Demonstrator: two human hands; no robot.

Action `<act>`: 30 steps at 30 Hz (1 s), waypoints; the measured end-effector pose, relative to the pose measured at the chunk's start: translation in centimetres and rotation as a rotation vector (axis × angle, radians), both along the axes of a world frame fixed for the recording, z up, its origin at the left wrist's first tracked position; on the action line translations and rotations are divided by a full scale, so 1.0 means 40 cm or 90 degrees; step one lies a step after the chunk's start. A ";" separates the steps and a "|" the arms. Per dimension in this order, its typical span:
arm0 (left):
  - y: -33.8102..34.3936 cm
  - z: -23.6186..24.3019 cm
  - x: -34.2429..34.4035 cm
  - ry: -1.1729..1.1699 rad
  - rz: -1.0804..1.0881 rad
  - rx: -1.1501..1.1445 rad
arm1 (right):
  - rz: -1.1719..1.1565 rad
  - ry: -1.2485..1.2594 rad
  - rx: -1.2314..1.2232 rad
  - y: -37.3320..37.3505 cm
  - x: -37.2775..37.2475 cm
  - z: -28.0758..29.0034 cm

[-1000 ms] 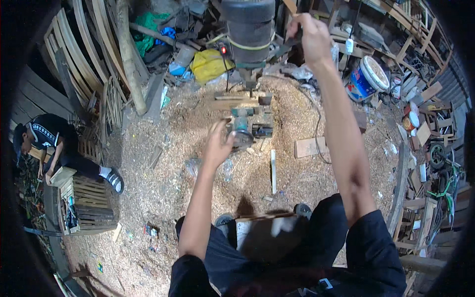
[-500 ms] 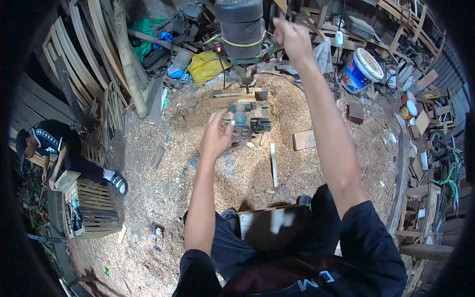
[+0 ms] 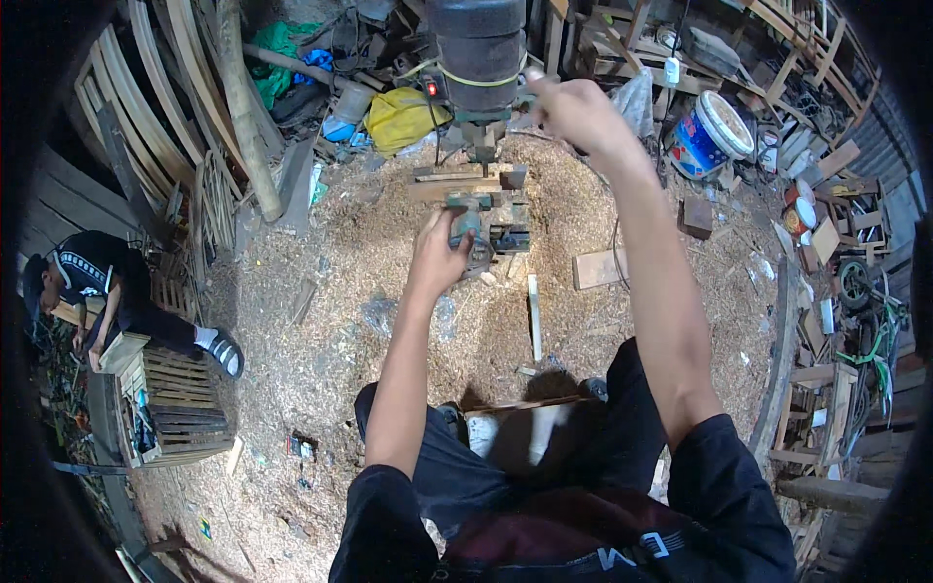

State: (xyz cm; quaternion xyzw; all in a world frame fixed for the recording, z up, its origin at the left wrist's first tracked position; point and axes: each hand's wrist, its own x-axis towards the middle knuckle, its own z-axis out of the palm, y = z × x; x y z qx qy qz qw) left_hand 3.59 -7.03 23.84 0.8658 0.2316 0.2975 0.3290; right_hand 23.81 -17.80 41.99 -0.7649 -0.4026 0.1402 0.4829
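Note:
A dark drill press [image 3: 479, 44] with a yellow band around its motor housing stands in front of me. Its bit points down at a wooden piece [image 3: 437, 190] clamped in a green and grey machine vise [image 3: 470, 225]. My left hand [image 3: 442, 255] grips the near left side of the vise, thumb and fingers around it. To the right of the motor, my right hand [image 3: 588, 117] is raised and closed at the press's feed lever, most of which the hand hides.
Wood shavings cover the floor [image 3: 321, 350]. A wooden block [image 3: 600, 270] and a thin strip [image 3: 535, 316] lie near the vise. A paint bucket [image 3: 714, 136] stands at the right. At the left a person [image 3: 97, 282] sits by a slatted wooden crate [image 3: 180, 398].
My right hand has come down and toward me at the lever side of the press. My left hand stays on the vise. The view has shifted slightly.

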 end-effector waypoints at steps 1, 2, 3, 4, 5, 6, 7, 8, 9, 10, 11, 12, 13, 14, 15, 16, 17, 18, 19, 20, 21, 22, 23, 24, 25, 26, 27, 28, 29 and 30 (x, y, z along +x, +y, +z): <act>0.002 -0.001 0.005 -0.021 -0.003 0.008 | -0.021 0.000 -0.004 0.006 -0.007 -0.006; 0.006 -0.001 0.012 -0.037 -0.002 0.011 | -0.037 -0.056 0.019 0.012 -0.007 -0.006; 0.006 -0.001 0.014 -0.047 0.000 0.008 | -0.072 -0.088 0.003 0.014 -0.012 -0.010; 0.001 -0.002 0.016 -0.046 0.004 0.005 | -0.100 -0.156 -0.026 0.012 -0.013 -0.009; -0.002 -0.001 0.020 -0.067 0.016 0.010 | -0.066 -0.179 0.017 0.005 -0.014 -0.007; -0.004 0.002 0.020 -0.074 0.021 0.011 | -0.042 -0.074 -0.038 0.000 -0.015 -0.003; -0.005 0.004 0.018 -0.077 0.018 0.016 | -0.006 0.025 -0.077 -0.014 -0.014 0.001; -0.008 0.007 0.020 -0.073 0.019 0.027 | -0.012 0.030 -0.090 -0.012 -0.015 0.003; -0.011 0.009 0.019 -0.072 0.020 0.036 | -0.032 0.037 -0.111 -0.017 -0.017 0.000; -0.011 0.012 0.019 -0.076 0.018 0.034 | -0.028 0.053 -0.131 -0.021 -0.017 -0.005; -0.010 0.015 0.016 -0.078 0.018 0.028 | -0.024 0.069 -0.150 -0.019 -0.018 -0.014; -0.011 0.016 0.013 -0.080 0.020 0.021 | -0.007 0.158 -0.149 -0.030 -0.018 -0.030; -0.010 0.019 0.011 -0.084 0.017 0.022 | -0.024 0.149 -0.140 -0.033 -0.013 -0.043; -0.011 0.019 0.005 -0.082 0.025 0.018 | -0.010 0.075 -0.189 -0.036 -0.013 -0.064; -0.012 0.019 -0.001 -0.077 0.032 0.016 | -0.004 0.002 -0.243 -0.042 -0.011 -0.085; -0.010 0.020 -0.005 -0.077 0.032 0.017 | -0.021 -0.060 -0.208 -0.042 -0.016 -0.109; -0.009 0.020 -0.009 -0.084 0.017 0.022 | -0.022 -0.060 -0.206 -0.044 -0.023 -0.134; -0.009 0.019 -0.013 -0.072 0.009 0.012 | -0.043 -0.087 -0.139 -0.048 -0.031 -0.158; -0.008 0.018 -0.015 -0.092 0.002 0.026 | -0.084 -0.083 -0.107 -0.053 -0.037 -0.177; -0.008 0.017 -0.019 -0.083 0.007 0.014 | -0.067 -0.017 -0.101 -0.065 -0.040 -0.193; -0.007 0.016 -0.021 -0.060 0.016 -0.006 | -0.069 -0.023 -0.095 -0.075 -0.048 -0.212; -0.008 0.014 -0.023 -0.074 0.014 0.005 | -0.081 -0.022 -0.116 -0.082 -0.057 -0.228; -0.009 0.012 -0.025 -0.057 0.027 0.002 | -0.079 -0.026 -0.116 -0.090 -0.061 -0.242; -0.010 0.009 -0.026 -0.038 0.043 -0.001 | -0.097 -0.016 -0.073 -0.090 -0.073 -0.260; -0.011 0.006 -0.027 -0.040 0.044 0.001 | -0.097 -0.022 -0.064 -0.093 -0.078 -0.274; -0.014 0.001 -0.027 -0.043 0.037 0.001 | -0.096 -0.031 -0.041 -0.096 -0.084 -0.289; -0.017 -0.006 -0.027 -0.038 0.030 -0.007 | -0.095 -0.038 -0.019 -0.100 -0.089 -0.305; -0.019 -0.015 -0.026 -0.046 0.029 0.001 | -0.104 0.009 -0.026 -0.100 -0.093 -0.319; -0.022 -0.026 -0.024 -0.038 0.029 0.041 | -0.093 0.005 -0.021 -0.102 -0.096 -0.335; -0.024 -0.039 -0.023 -0.013 0.033 0.070 | -0.101 -0.023 0.018 -0.103 -0.102 -0.350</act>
